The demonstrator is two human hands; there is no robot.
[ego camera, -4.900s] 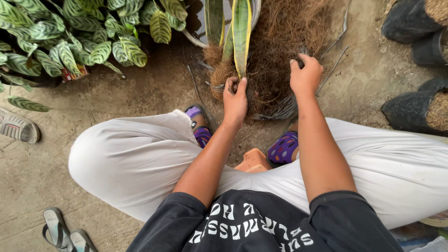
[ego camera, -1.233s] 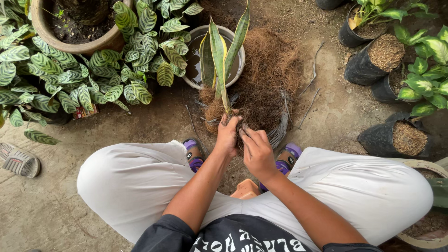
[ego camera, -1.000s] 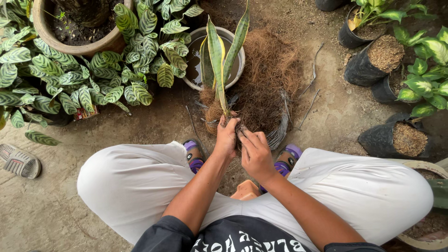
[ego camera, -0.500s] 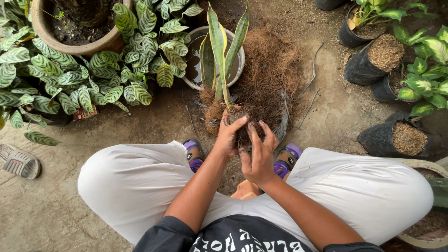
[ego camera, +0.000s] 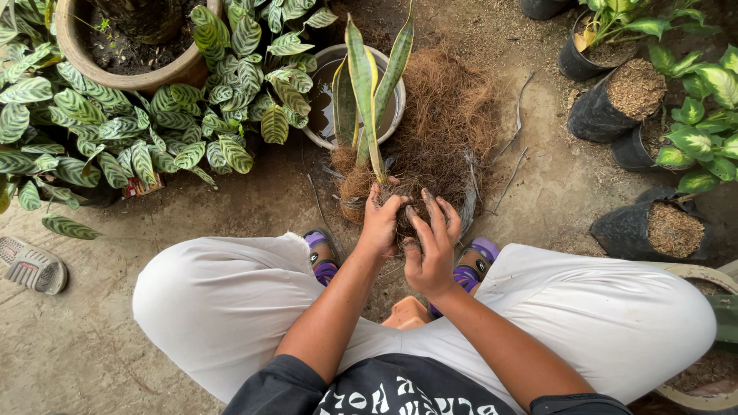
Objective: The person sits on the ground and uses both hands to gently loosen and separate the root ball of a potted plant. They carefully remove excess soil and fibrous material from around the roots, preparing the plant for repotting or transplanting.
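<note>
I squat on bare ground, white trousers at both sides. A snake plant (ego camera: 369,84) with tall green, yellow-edged leaves stands upright between my knees. My left hand (ego camera: 382,223) grips its dark root ball (ego camera: 407,219) at the base of the leaves. My right hand (ego camera: 429,247) rests against the root ball's near side, fingers spread and soiled. Behind the plant lies a heap of brown coconut fibre (ego camera: 446,131).
A white bowl of water (ego camera: 327,73) sits behind the plant. Striped-leaf plants (ego camera: 154,131) and a clay pot (ego camera: 123,77) fill the left. Black nursery bags with plants (ego camera: 623,100) line the right. A sandal (ego camera: 31,265) lies at the left.
Earlier both hands reached up into the fibre heap. They have since come together at the plant's base; over the last second the right hand opened its fingers over the root ball.
</note>
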